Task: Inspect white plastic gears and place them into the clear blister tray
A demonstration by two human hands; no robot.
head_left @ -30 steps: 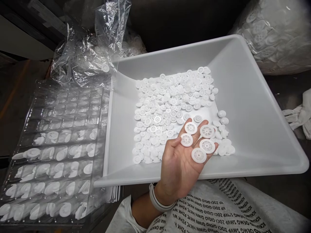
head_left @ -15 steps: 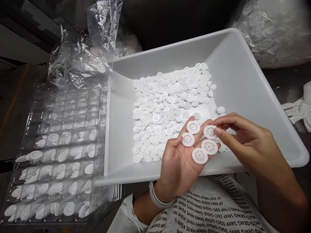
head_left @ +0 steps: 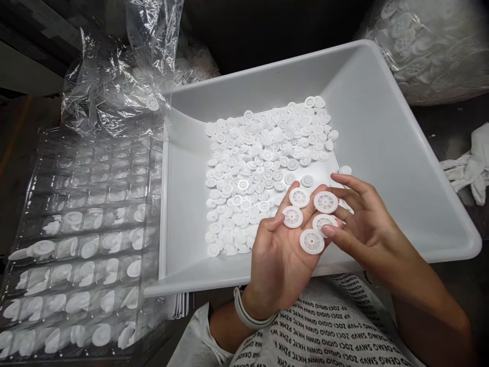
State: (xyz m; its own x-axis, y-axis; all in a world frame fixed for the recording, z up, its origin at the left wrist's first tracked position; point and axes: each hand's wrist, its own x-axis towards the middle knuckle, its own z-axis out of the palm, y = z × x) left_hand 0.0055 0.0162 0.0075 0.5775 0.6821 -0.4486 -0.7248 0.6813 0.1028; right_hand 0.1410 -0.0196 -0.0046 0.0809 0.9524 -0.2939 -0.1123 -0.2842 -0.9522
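Note:
Palm up, my left hand (head_left: 280,260) bears several white spoked plastic wheels (head_left: 311,241), spread flat over its palm and fingers, with the thumb against the leftmost one. My right hand (head_left: 372,224) has its thumb on the edge of another spoked wheel (head_left: 323,222) lying at the left fingers, its fingertips partly hidden behind. Both hands are above the near side of a pale grey plastic bin (head_left: 393,127). Many more of the same small white wheels (head_left: 248,168) lie loose on the bin's floor.
To the left stands a clear compartment tray (head_left: 87,204) with white wheels in its nearer rows. Crumpled clear plastic (head_left: 118,97) covers its far end. A bag of wheels (head_left: 431,56) sits at the back right, and a white glove (head_left: 476,165) lies right of the bin.
My right thumb has moved from the upper right wheel down to the one below it, and my right fingers have spread more. My left hand still bears the wheels.

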